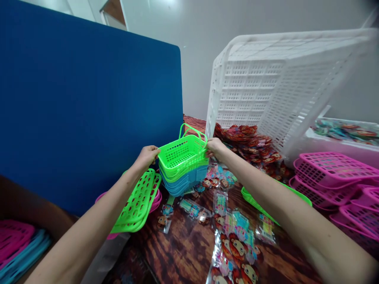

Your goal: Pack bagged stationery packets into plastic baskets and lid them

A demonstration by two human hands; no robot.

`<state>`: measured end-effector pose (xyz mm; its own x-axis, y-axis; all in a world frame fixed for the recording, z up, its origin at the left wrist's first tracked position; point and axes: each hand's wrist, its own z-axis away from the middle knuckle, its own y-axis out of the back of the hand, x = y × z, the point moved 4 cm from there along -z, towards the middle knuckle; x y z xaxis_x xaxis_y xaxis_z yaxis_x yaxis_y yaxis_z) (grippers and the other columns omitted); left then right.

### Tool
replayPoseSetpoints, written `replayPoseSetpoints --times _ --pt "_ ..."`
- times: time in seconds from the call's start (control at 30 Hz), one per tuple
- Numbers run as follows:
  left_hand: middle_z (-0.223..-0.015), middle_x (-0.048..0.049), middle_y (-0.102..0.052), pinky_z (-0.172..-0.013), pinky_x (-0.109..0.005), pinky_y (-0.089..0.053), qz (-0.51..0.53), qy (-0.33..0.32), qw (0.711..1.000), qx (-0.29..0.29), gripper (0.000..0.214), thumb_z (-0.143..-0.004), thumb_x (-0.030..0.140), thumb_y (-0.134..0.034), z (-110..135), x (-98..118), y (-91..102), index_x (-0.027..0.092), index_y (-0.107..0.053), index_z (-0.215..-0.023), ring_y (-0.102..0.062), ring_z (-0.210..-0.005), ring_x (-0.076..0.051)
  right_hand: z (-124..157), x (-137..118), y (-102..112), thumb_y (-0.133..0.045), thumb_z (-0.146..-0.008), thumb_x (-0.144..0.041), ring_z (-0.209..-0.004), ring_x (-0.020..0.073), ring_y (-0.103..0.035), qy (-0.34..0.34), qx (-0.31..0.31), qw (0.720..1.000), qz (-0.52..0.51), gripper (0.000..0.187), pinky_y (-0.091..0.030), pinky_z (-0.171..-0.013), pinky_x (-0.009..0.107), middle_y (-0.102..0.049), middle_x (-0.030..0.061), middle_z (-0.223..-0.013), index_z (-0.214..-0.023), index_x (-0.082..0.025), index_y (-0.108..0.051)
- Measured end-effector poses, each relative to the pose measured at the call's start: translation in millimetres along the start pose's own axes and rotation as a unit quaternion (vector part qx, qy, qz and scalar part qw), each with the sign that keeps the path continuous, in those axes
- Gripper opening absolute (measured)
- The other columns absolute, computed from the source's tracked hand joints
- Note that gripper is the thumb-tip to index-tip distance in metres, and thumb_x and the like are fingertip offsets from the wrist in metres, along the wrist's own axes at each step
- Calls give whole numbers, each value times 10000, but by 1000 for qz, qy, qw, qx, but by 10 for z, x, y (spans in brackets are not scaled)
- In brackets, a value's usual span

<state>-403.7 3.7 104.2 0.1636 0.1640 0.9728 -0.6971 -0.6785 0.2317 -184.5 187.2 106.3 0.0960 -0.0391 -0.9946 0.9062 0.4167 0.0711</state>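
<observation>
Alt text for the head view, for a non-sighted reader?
Left hand and right hand hold opposite rims of a nested basket stack, green over blue, over a wooden table strewn with packets. A tilted white crate and pink baskets sit right, a blue partition left.

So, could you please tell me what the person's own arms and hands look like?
The left arm and right arm show no sleeves; the left hand and right hand wear no gloves, rings, watch or bracelet.
</observation>
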Motion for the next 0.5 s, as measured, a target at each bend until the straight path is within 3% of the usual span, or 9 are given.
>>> replayPoseSetpoints --times 0.17,0.27,0.5 --pt "-523 63 -487 -423 -178 -372 41 6 999 -2 312 -841 463 -627 195 -100 69 156 -573 -831 -422 -385 -69 -21 2 -18 -701 -600 -123 -299 80 -410 59 32 998 -12 66 -392 -324 187 -469 -72 -362 -616 -155 -645" --pt "-602 42 -540 -485 -200 -455 56 25 998 -5 323 -875 480 -592 325 -219 22 163 -571 -935 -500 -439 -84 31 -67 46 -631 -612 -120 -296 69 -393 92 59 994 -25 37 -391 -330 178 -458 -82 -360 -622 -149 -652" --pt "-979 -109 -666 -619 -298 -559 70 69 994 -52 241 -909 370 -560 446 -308 -164 144 -599 -983 -652 -698 -171 184 -825 103 -557 -660 -103 -367 63 -477 217 77 970 -77 107 -436 -363 154 -533 -75 -487 -693 -163 -638"
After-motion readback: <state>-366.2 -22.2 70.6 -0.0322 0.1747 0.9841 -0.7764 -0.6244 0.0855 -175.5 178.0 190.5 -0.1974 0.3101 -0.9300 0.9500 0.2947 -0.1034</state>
